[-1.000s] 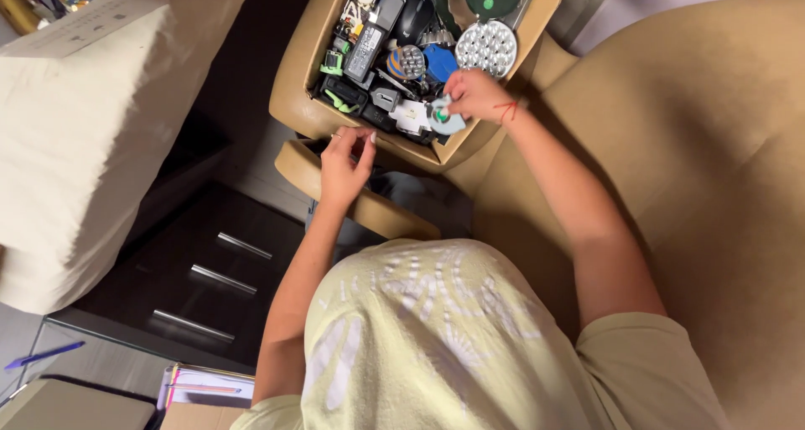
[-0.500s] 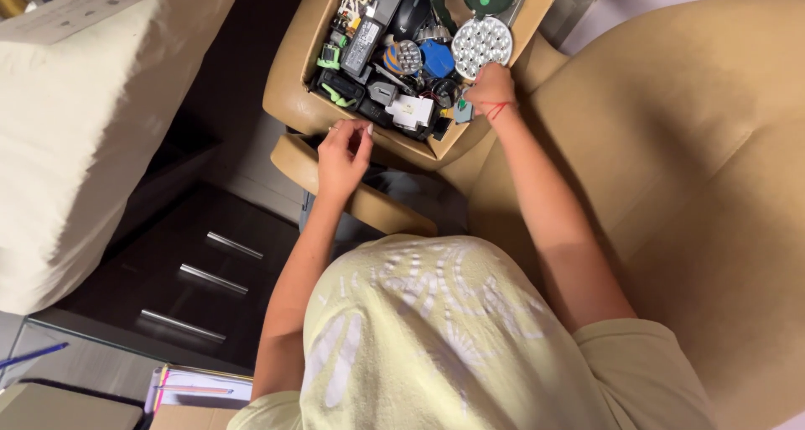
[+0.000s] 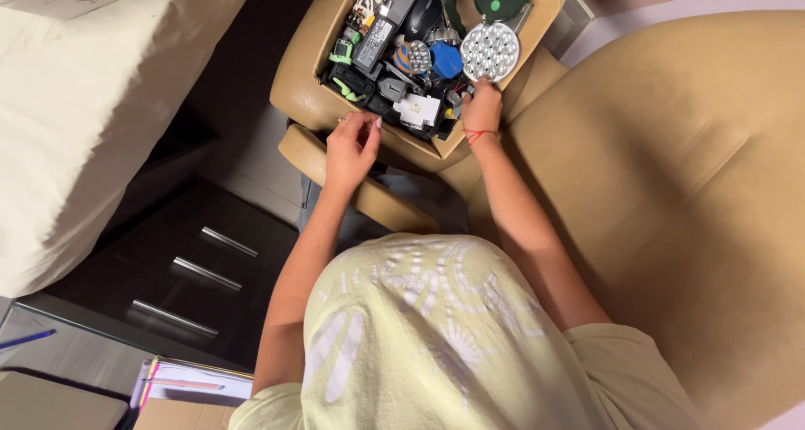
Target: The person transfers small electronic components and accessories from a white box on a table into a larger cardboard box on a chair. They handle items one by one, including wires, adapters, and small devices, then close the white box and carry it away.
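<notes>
Cardboard box (image 3: 306, 94) top beyond frame edge

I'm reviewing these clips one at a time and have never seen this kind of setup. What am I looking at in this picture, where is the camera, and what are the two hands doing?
There is no machine here. A person wears one camera on the head, so this single view looks straight down past their pale yellow shirt to their own bare hands. They sit in a tan armchair with an open cardboard box in front, packed with small electronics: adapters, cables, and a round lamp disc dotted with tiny bulbs. The left hand rests at the box's near edge, holding nothing that I can make out. The right hand, with a red thread at the wrist, reaches into the box and touches the lamp disc's lower edge. A dark drawer cabinet stands to the left.
</notes>
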